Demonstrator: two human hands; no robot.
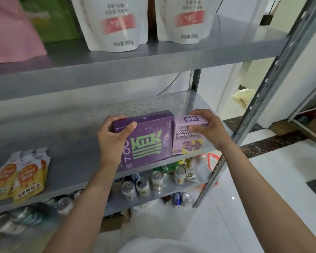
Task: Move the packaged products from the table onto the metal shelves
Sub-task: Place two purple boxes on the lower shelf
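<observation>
Two boxes stood side by side, touching, near the front edge of the middle shelf. The left hand gripped the upper left corner of one dark purple box. The right hand gripped the top of one lilac box. Two white pouches stood on the upper shelf. At least two orange-and-yellow pouches lay at middle-shelf left.

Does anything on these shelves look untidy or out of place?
Yes. The dark box in the left hand is turned: its print runs sideways. Cans on the shelf below stand jumbled, not in rows.
</observation>
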